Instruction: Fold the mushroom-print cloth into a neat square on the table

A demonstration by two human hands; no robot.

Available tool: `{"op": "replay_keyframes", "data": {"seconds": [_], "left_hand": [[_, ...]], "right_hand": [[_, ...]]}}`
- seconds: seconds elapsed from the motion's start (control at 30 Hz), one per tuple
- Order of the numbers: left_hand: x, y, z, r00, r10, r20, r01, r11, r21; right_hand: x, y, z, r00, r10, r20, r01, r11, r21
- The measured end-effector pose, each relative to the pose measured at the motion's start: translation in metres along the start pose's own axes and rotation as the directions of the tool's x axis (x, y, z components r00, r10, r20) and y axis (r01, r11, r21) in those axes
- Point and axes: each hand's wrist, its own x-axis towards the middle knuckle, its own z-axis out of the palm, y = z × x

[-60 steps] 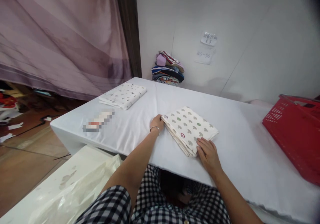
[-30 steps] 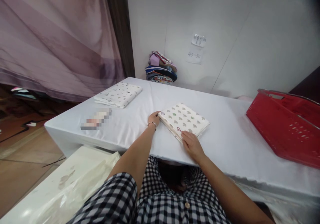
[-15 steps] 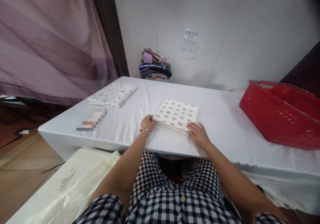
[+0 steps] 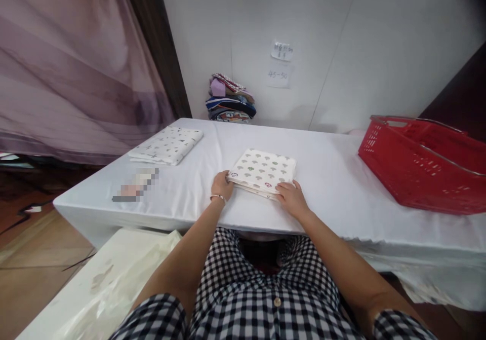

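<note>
On table (image 4: 326,173), left hand (image 4: 221,186), grip pinching folded cloth (image 4: 262,168) corner; right hand (image 4: 293,199) touching, grip unclear, underside hidden.

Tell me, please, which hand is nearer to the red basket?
Right. The right hand, on the mushroom-print cloth, is left of the red basket; the left hand, at the cloth's near left corner, is farther left.

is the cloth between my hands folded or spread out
Folded: the cloth lies in a compact stack, layers showing along its near edge.
</note>
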Motion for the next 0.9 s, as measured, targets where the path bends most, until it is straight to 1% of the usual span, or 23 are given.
{"op": "replay_keyframes", "data": {"seconds": [0.03,0.07,0.1,0.13,0.2,0.23,0.3,0.37,0.43,0.5,0.53,0.63,0.77,0.9], "left_hand": [[-0.002,0.003,0.0,0.994,0.108,-0.018,-0.107,0.993,0.046],[-0.004,0.006,-0.001,0.975,0.222,-0.015,-0.22,0.971,0.095],[-0.007,0.01,-0.002,0.943,0.334,0.011,-0.332,0.933,0.138],[-0.01,0.015,-0.002,0.901,0.432,0.048,-0.434,0.885,0.17],[-0.017,0.024,-0.003,0.807,0.581,0.104,-0.589,0.783,0.199],[-0.021,0.029,-0.002,0.766,0.633,0.111,-0.641,0.74,0.202],[-0.03,0.038,0.001,0.704,0.705,0.084,-0.705,0.682,0.194],[-0.039,0.048,0.007,0.66,0.75,0.041,-0.744,0.645,0.175],[-0.047,0.059,0.016,0.626,0.78,0.02,-0.773,0.616,0.152],[-0.05,0.069,0.026,0.611,0.791,0.024,-0.786,0.603,0.136],[-0.05,0.074,0.03,0.612,0.79,0.034,-0.786,0.603,0.134],[-0.047,0.082,0.039,0.638,0.766,0.082,-0.768,0.625,0.138],[-0.042,0.086,0.043,0.657,0.735,0.17,-0.754,0.642,0.137],[-0.039,0.086,0.044,0.656,0.715,0.242,-0.752,0.646,0.131]], "right_hand": [[0.002,0.001,0.0,1.0,-0.007,0.009,0.007,1.0,0.01],[0.003,0.002,0.0,1.0,-0.013,0.014,0.013,1.0,0.027],[0.004,0.004,0.001,1.0,-0.014,0.014,0.013,0.999,0.048],[0.004,0.006,0.001,1.0,-0.007,0.009,0.006,0.998,0.069],[0.002,0.01,0.002,0.999,0.032,-0.007,-0.031,0.994,0.104],[0.002,0.012,0.002,0.998,0.058,-0.01,-0.056,0.992,0.115],[0.0,0.014,0.002,0.995,0.104,0.001,-0.103,0.985,0.136],[-0.001,0.014,0.002,0.992,0.129,0.016,-0.13,0.977,0.171],[0.0,0.015,0.001,0.991,0.133,0.014,-0.133,0.968,0.212],[0.001,0.016,0.002,0.993,0.119,0.001,-0.116,0.963,0.242],[0.002,0.017,0.002,0.994,0.107,-0.008,-0.102,0.962,0.254],[0.001,0.019,0.005,0.996,0.075,-0.051,-0.057,0.955,0.292],[-0.003,0.022,0.01,0.993,0.037,-0.116,0.003,0.945,0.328],[-0.002,0.024,0.012,0.99,0.029,-0.138,0.023,0.934,0.357]]}}
